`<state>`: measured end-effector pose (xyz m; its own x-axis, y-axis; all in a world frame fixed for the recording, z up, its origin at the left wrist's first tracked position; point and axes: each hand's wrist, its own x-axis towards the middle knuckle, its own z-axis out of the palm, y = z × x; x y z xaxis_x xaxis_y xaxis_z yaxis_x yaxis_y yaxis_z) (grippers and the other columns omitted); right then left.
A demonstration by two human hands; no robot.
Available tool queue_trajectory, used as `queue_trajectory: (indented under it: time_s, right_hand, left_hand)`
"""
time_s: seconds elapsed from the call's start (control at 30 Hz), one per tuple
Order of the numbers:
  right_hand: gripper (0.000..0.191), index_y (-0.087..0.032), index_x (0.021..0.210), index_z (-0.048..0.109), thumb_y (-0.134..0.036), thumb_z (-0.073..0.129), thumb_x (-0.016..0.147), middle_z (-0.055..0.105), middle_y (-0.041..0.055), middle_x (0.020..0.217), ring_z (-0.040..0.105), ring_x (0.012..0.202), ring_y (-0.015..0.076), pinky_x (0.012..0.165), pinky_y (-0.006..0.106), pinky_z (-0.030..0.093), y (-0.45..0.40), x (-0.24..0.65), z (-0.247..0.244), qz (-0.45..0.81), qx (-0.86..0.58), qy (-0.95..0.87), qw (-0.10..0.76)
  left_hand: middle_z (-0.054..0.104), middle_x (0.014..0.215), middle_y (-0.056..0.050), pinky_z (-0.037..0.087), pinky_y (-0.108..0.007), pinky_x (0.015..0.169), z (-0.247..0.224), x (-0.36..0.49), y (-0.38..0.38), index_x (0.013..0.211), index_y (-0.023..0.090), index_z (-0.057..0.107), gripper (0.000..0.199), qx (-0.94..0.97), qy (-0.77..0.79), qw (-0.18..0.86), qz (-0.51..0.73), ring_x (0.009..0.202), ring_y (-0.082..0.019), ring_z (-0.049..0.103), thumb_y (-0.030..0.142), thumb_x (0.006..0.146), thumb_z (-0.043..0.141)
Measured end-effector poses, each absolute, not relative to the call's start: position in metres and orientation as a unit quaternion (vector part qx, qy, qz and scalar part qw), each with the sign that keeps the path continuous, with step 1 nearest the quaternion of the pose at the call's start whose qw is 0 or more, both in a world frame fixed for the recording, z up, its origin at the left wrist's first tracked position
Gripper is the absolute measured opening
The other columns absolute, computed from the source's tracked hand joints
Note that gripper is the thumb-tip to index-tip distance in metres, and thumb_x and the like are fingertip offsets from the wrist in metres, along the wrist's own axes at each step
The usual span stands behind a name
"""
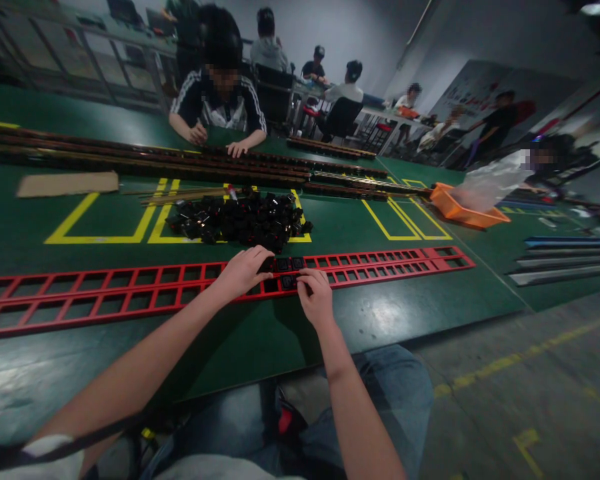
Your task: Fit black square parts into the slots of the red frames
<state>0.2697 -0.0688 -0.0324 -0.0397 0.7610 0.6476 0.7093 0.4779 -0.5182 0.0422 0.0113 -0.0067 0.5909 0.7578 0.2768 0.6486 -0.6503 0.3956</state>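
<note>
A long red ladder-like frame (pixel 150 292) with two rows of openings lies across the green table in front of me. Several black square pieces (pixel 289 282) sit in its openings near the middle, between my hands. My left hand (pixel 243 272) rests over the frame, thumb and fingers curled together at a black piece; what is between them is hidden. On the right side of those pieces, my right hand (pixel 315 292) is closed in a pinch at the near row. Its fingers cover whatever they hold. Just beyond the frame lies a heap of black parts (pixel 245 217).
Long dark strips (pixel 180 160) lie across the table, with a co-worker (pixel 223 100) seated behind them. A cardboard piece (pixel 67 184) is at left. An orange bin (pixel 467 208) with a plastic bag and grey strips (pixel 565 260) are at right. The table edge is close to my lap.
</note>
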Motion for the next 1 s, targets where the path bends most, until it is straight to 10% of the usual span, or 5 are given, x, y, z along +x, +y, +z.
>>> queue_trajectory:
  time_s: [1.0]
  right_hand:
    - [0.018,-0.022,0.088,0.071,-0.016,0.056,0.093,0.073,0.0087,0.103,0.063,0.100,0.0244,0.090,0.045,0.054,-0.069,0.270,-0.032,0.045,-0.525,-0.710,0.468]
  left_hand:
    - [0.057,0.101,-0.009,0.049,-0.043,0.087,-0.014,0.057,0.010,0.110,0.021,0.072,0.035,0.843,0.471,0.101,0.239,0.099,-0.028,0.053,0.045,0.084,0.070]
